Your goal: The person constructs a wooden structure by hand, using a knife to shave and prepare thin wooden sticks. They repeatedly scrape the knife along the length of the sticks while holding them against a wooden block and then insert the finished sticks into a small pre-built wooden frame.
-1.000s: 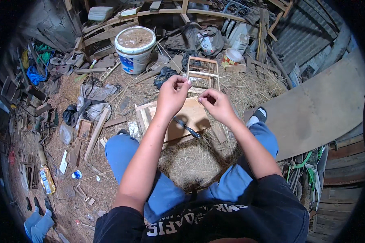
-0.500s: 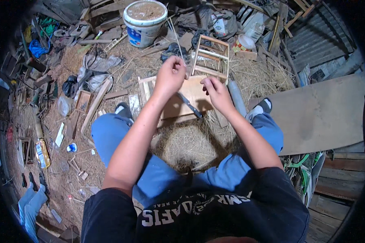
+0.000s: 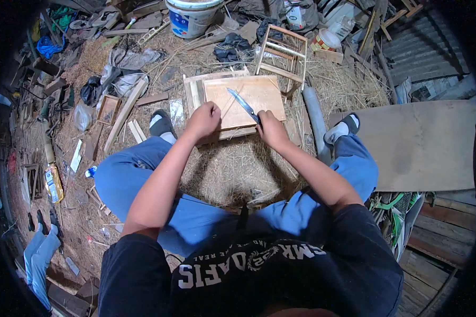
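Note:
My left hand (image 3: 203, 120) is closed at the near left edge of a pale wooden board (image 3: 267, 94). From its fingers a thin wooden stick (image 3: 228, 107) slants up across the board. My right hand (image 3: 271, 128) is wrapped round the dark handle of a knife (image 3: 240, 102), at the board's near right edge. The blade lies over the board, pointing away and to the left, close to the stick. Under the board is a low wooden frame or box (image 3: 194, 94), mostly covered.
Beyond the board stands a small slatted wooden frame (image 3: 283, 68). A grey pipe (image 3: 314, 119) lies by my right foot, beside a large flat sheet (image 3: 412, 148). A white bucket (image 3: 193, 21) stands far off. Straw and wood scraps cover the ground; another person's legs (image 3: 39, 259) show at lower left.
Both hands have come down nearer to me. My right hand has taken the knife by its handle from the board. The stick in my left hand is now low over the board.

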`<action>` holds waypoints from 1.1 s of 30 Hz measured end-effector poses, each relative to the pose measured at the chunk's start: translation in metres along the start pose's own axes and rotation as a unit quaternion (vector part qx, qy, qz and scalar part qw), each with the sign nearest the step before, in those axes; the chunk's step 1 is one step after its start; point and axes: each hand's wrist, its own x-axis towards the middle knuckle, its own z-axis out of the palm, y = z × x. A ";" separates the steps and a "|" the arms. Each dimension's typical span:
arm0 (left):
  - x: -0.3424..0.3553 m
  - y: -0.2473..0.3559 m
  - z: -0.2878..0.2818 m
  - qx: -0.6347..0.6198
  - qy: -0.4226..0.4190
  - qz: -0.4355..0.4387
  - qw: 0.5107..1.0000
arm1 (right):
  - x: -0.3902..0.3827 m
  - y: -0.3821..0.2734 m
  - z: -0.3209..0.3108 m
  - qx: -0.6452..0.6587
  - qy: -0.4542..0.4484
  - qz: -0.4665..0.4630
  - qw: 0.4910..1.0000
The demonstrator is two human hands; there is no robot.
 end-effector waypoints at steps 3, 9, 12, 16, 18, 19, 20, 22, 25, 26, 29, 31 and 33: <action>-0.018 -0.031 0.003 0.031 -0.066 -0.052 0.996 | -0.005 0.011 0.005 0.014 0.002 0.038 0.999; -0.028 -0.064 0.003 0.046 -0.110 -0.055 0.991 | -0.015 0.044 0.018 0.104 0.025 0.211 0.972; -0.026 -0.064 0.005 0.025 -0.110 -0.063 0.992 | -0.024 0.031 0.037 0.172 0.053 0.252 0.951; -0.026 -0.069 0.011 0.030 -0.073 -0.066 0.995 | -0.035 -0.032 0.058 0.189 0.013 0.199 0.962; -0.028 -0.067 0.010 0.033 -0.063 -0.082 0.994 | -0.037 -0.066 0.056 0.158 -0.016 0.167 0.973; -0.025 -0.067 0.012 0.035 -0.064 -0.082 0.994 | -0.037 -0.072 0.061 0.119 -0.009 0.140 0.983; -0.023 -0.066 0.013 0.037 -0.066 -0.083 0.994 | -0.036 -0.077 0.066 0.106 0.007 0.132 0.986; -0.022 -0.065 0.015 0.027 -0.059 -0.079 0.995 | -0.032 -0.084 0.071 0.076 -0.016 0.153 0.985; -0.024 -0.061 0.015 0.017 -0.048 -0.083 0.995 | -0.027 -0.087 0.071 0.032 -0.021 0.140 0.989; -0.025 -0.057 0.014 0.014 -0.045 -0.085 0.995 | -0.025 -0.087 0.071 0.024 -0.023 0.138 0.990; -0.025 -0.056 0.014 -0.009 -0.047 -0.100 0.994 | -0.023 -0.086 0.070 0.004 -0.031 0.134 0.991; -0.025 -0.056 0.013 -0.011 -0.051 -0.127 0.990 | -0.021 -0.086 0.068 -0.002 -0.039 0.133 0.990; -0.026 -0.053 0.013 0.000 -0.045 -0.123 0.991 | -0.020 -0.087 0.065 -0.016 -0.054 0.140 0.989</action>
